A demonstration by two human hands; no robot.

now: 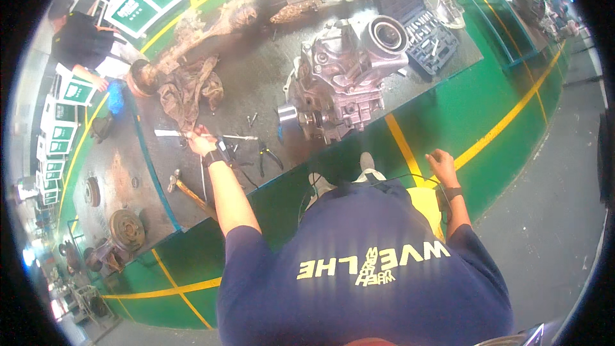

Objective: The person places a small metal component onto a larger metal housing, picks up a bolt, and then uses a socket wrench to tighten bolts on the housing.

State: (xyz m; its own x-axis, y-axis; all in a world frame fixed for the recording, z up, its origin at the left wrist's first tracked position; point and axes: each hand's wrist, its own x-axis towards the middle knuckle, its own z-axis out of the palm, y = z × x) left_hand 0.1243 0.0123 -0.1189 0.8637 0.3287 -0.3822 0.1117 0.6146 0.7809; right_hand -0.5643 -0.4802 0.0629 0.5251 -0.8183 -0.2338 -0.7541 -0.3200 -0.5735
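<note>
My left hand (pixel 202 140) reaches over the dark metal workbench (pixel 256 102), its fingers closed at the narrow end of a flat, pale scraper-like tool (pixel 169 133). Just beyond the fingers lies a crumpled brown rag (pixel 195 90), its lower end close to them. To the right of that hand are a metal wrench (pixel 240 138) and black-handled pliers (pixel 270 155). A hammer (pixel 192 194) with a wooden handle rests nearer me. My right hand (pixel 441 166) hangs at my side, away from the bench, its fingers loosely bent, apart and holding nothing.
A large metal gearbox housing (pixel 349 70) stands at the bench's right, beside an opened socket set case (pixel 432 45). A rusty axle (pixel 224 22) spans the back. Round brake parts (pixel 127 229) lie left. Another person (pixel 86 45) stands far left.
</note>
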